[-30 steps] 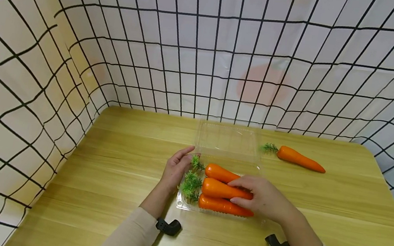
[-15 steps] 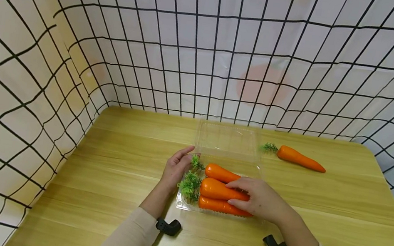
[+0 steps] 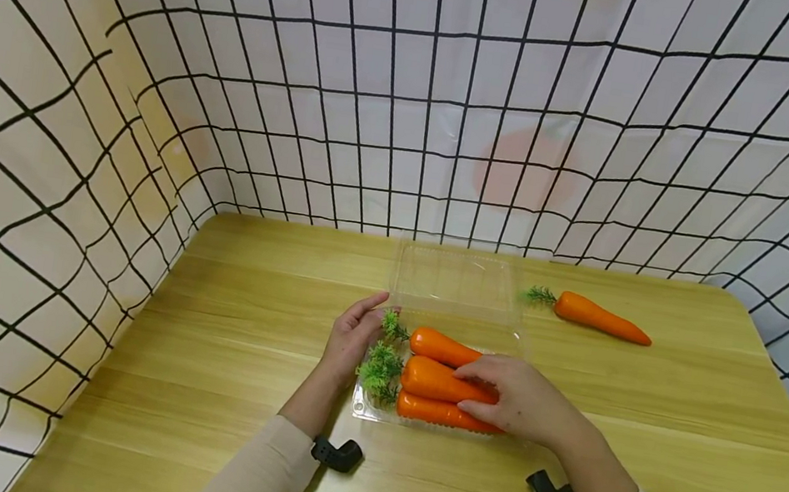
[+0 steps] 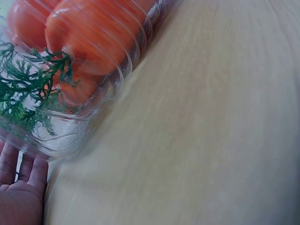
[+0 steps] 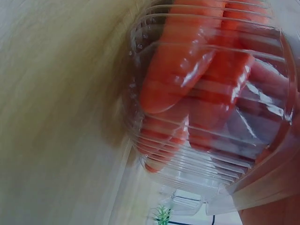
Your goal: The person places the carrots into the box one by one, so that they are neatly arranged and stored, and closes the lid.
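In the head view a clear plastic clamshell box [image 3: 359,408] holds orange toy carrots with green tops. Three carrots show side by side: a far carrot [image 3: 439,344], a middle carrot [image 3: 434,379] and a near carrot [image 3: 443,412]. My right hand [image 3: 527,401] reaches in from the right and grips the narrow end of the middle carrot between thumb and fingers. My left hand [image 3: 349,339] rests against the box's left side. Through the left wrist view, its straight fingers [image 4: 37,172] touch the clear wall [image 4: 70,146]. Carrot tips sit behind the ribbed wall [image 5: 197,172] in the right wrist view.
The box's lid [image 3: 456,280] lies folded back behind it. One more carrot [image 3: 600,317] lies on the wooden table [image 3: 250,301], to the back right. A white wall with a black grid [image 3: 440,135] rises behind the table and along both sides.
The middle carrot has shifted slightly left in the box, with the right hand moving along with it. The left hand, box and loose carrot have stayed in place.
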`<state>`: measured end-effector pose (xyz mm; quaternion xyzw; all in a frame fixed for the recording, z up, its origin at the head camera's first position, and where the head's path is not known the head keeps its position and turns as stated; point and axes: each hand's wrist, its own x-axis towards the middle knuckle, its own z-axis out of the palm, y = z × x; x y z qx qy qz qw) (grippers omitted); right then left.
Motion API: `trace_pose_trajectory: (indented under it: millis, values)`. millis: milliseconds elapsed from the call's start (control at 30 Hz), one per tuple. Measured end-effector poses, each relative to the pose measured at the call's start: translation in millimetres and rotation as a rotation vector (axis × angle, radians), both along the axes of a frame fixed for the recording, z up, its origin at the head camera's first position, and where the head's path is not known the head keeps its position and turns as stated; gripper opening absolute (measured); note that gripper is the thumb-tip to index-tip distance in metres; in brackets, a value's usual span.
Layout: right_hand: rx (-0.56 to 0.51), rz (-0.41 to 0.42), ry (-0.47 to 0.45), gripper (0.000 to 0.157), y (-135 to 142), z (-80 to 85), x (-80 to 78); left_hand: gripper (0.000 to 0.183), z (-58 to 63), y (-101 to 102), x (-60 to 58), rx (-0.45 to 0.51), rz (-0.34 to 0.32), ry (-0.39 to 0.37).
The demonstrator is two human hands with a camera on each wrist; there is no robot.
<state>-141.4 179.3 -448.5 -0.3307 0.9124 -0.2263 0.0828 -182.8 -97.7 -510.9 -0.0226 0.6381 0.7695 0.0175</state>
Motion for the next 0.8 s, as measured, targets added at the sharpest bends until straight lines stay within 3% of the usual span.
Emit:
trace_pose_trajectory:
  millis: [400, 600, 800]
  values:
    - [0.017, -0.039, -0.057, 0.034, 4.1, 4.5, 2.8, 0.04, -0.1, 2.2, 0.5, 0.03, 0.005, 0.012]
    - [-0.06, -0.054, -0.035, 0.031, 13.2, 8.0, 1.0, 0.042, -2.0, 2.1, -1.4, 0.027, 0.004, 0.02]
    - [-0.168, -0.121, -0.091, 0.038, 28.3, 16.8, -2.8, 0.043, -2.0, 1.3, -0.9, 0.028, -0.012, 0.033]
